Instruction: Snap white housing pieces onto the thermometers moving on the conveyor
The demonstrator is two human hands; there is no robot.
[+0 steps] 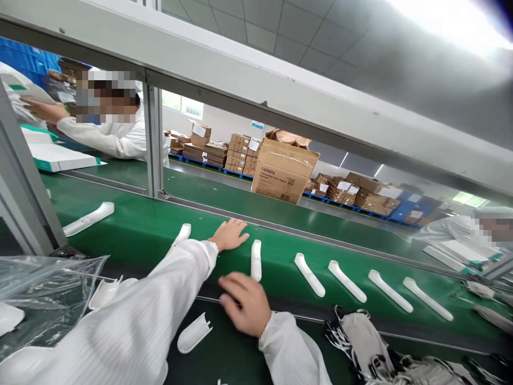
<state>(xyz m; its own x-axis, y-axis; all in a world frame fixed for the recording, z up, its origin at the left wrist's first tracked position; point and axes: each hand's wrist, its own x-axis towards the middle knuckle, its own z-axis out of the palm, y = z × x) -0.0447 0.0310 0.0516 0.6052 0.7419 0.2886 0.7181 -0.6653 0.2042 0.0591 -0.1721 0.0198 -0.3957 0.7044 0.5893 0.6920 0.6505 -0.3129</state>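
Observation:
My left hand [230, 235] lies stretched out on the green conveyor belt [136, 235], its fingers extended and nothing visible in it. Close to its right is a white curved plastic housing [256, 261], apart from the fingers. My right hand [248, 307], slightly blurred, hovers at the belt's near edge just below that housing; thumb and fingers are apart, with nothing seen between them. Another white housing [184, 233] is partly hidden behind my left sleeve. On the dark surface nearer me, left of my right hand, rests an open white half shell [194, 333].
Several more white housings [310, 275] lie spaced along the belt to the right. Grey parts with wires [366, 342] are heaped at lower right, and a clear plastic bag [44, 299] is at left. A metal frame post [154, 139] rises beyond; co-workers sit at both sides.

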